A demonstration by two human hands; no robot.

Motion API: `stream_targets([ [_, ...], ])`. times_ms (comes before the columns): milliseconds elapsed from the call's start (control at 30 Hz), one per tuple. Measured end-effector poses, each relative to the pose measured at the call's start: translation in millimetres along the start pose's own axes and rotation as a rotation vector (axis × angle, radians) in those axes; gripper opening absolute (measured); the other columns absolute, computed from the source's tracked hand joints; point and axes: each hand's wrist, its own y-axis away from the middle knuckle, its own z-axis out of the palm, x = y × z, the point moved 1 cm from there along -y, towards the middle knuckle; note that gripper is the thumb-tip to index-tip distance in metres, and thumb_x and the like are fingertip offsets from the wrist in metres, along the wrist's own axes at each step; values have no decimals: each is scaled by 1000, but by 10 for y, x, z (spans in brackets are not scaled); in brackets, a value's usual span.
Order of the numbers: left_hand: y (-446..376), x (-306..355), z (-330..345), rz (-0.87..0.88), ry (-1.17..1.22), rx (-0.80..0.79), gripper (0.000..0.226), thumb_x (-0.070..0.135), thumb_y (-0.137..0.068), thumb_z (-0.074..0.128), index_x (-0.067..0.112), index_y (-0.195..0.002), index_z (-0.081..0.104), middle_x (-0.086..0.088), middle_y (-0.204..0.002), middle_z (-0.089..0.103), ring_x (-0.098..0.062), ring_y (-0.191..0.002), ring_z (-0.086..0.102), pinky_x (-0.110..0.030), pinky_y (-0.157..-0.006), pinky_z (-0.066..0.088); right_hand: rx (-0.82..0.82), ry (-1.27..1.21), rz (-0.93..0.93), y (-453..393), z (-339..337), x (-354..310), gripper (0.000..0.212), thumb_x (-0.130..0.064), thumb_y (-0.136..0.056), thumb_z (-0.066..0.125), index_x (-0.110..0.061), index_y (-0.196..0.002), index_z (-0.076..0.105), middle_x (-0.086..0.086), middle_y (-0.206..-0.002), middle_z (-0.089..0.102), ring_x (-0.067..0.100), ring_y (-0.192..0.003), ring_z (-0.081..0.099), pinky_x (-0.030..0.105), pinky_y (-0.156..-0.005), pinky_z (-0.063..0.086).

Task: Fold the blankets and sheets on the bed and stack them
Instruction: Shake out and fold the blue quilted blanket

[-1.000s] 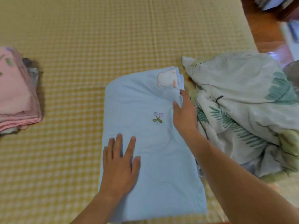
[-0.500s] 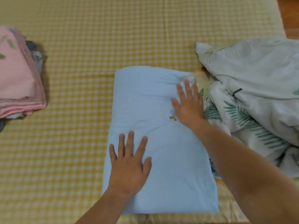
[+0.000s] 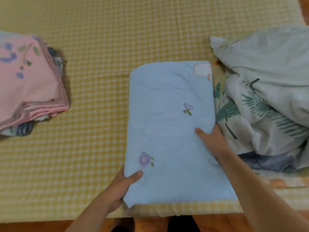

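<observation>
A folded light-blue blanket (image 3: 168, 134) with small embroidered flowers lies near the front edge of the bed. My left hand (image 3: 119, 186) grips its near left edge, thumb on top and fingers tucked underneath. My right hand (image 3: 211, 139) grips its right edge the same way, thumb on top. On the left sits a stack of folded blankets (image 3: 28, 84) with a pink one on top. A crumpled white sheet with green leaf print (image 3: 264, 97) is heaped on the right, touching the blue blanket's right side.
The bed carries a yellow checked cover (image 3: 103, 47), bare across the back and between the stack and the blue blanket. The bed's front edge runs along the bottom, with wooden floor (image 3: 41, 226) below it.
Both hands have left the top of the blue blanket, where they pressed flat, and now grip its left and right edges. The right hand has slid back toward me.
</observation>
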Motion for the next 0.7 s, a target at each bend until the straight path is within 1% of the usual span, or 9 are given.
stream_targets([
  [100, 132, 315, -238, 9, -48, -34, 54, 24, -84, 79, 17, -134, 60, -10, -123, 73, -33, -112, 70, -54, -99, 53, -57, -127, 70, 124, 5, -260, 59, -37, -76, 82, -22, -128, 61, -2, -127, 68, 17, -107, 68, 40, -95, 55],
  [167, 310, 679, -618, 54, -162, -31, 66, 30, -77, 85, 14, -135, 60, -10, -120, 74, -33, -110, 71, -51, -99, 53, -186, -360, 247, 419, 144, -418, 28, -21, -86, 76, -17, -112, 68, 7, -113, 74, 20, -88, 75, 35, -74, 61],
  [200, 416, 893, -882, 92, -237, -3, 69, 33, -74, 88, 14, -134, 60, -8, -118, 75, -31, -107, 72, -49, -97, 54, -290, -475, 351, 641, 295, -489, 27, -19, -87, 73, -14, -113, 69, 9, -109, 76, 23, -87, 75, 36, -71, 61],
  [267, 631, 1353, -1484, 195, -442, 104, 78, 46, -64, 94, 23, -131, 62, -2, -114, 76, -26, -103, 74, -48, -94, 56, -429, -640, 505, 1100, 737, -552, 44, -21, -82, 73, -10, -125, 66, 12, -114, 74, 29, -99, 73, 40, -80, 60],
  [333, 750, 1790, -2131, 276, -689, 327, 80, 51, -60, 93, 32, -131, 62, 2, -116, 73, -24, -104, 72, -47, -94, 56, -457, -752, 592, 1477, 1351, -542, 49, -20, -81, 74, -11, -128, 65, 14, -119, 72, 31, -107, 70, 44, -89, 57],
  [433, 657, 2039, -2896, 474, -953, 819, 61, 25, -81, 83, 18, -136, 58, -19, -123, 66, -38, -112, 63, -48, -98, 49, -451, -875, 672, 1930, 2315, -500, 47, -22, -85, 77, -15, -130, 63, 11, -123, 70, 31, -116, 66, 48, -104, 49],
  [500, 463, 1768, -2932, 591, -1103, 965, 56, 27, -89, 73, 12, -139, 54, -29, -132, 58, -46, -124, 53, -53, -106, 43, -428, -791, 692, 2080, 2773, -468, 51, -31, -85, 76, -16, -132, 61, 10, -124, 69, 28, -115, 66, 43, -98, 53],
  [600, 118, 729, -2433, 573, -1238, 839, 62, 52, -100, 45, 24, -155, 38, -26, -157, 34, -46, -146, 28, -57, -120, 23, -323, -576, 668, 2080, 2956, -410, 38, -34, -92, 71, -13, -123, 60, 10, -115, 66, 23, -99, 66, 31, -75, 56],
  [700, 13, -255, -2010, 480, -1349, 750, 67, 60, -102, 19, 34, -163, 10, -11, -170, 1, -39, -156, -4, -62, -123, 6, 55, -389, 530, 1982, 2575, -520, 15, -18, -96, 62, -12, -106, 53, 6, -91, 57, 18, -77, 57, 31, -65, 45],
])
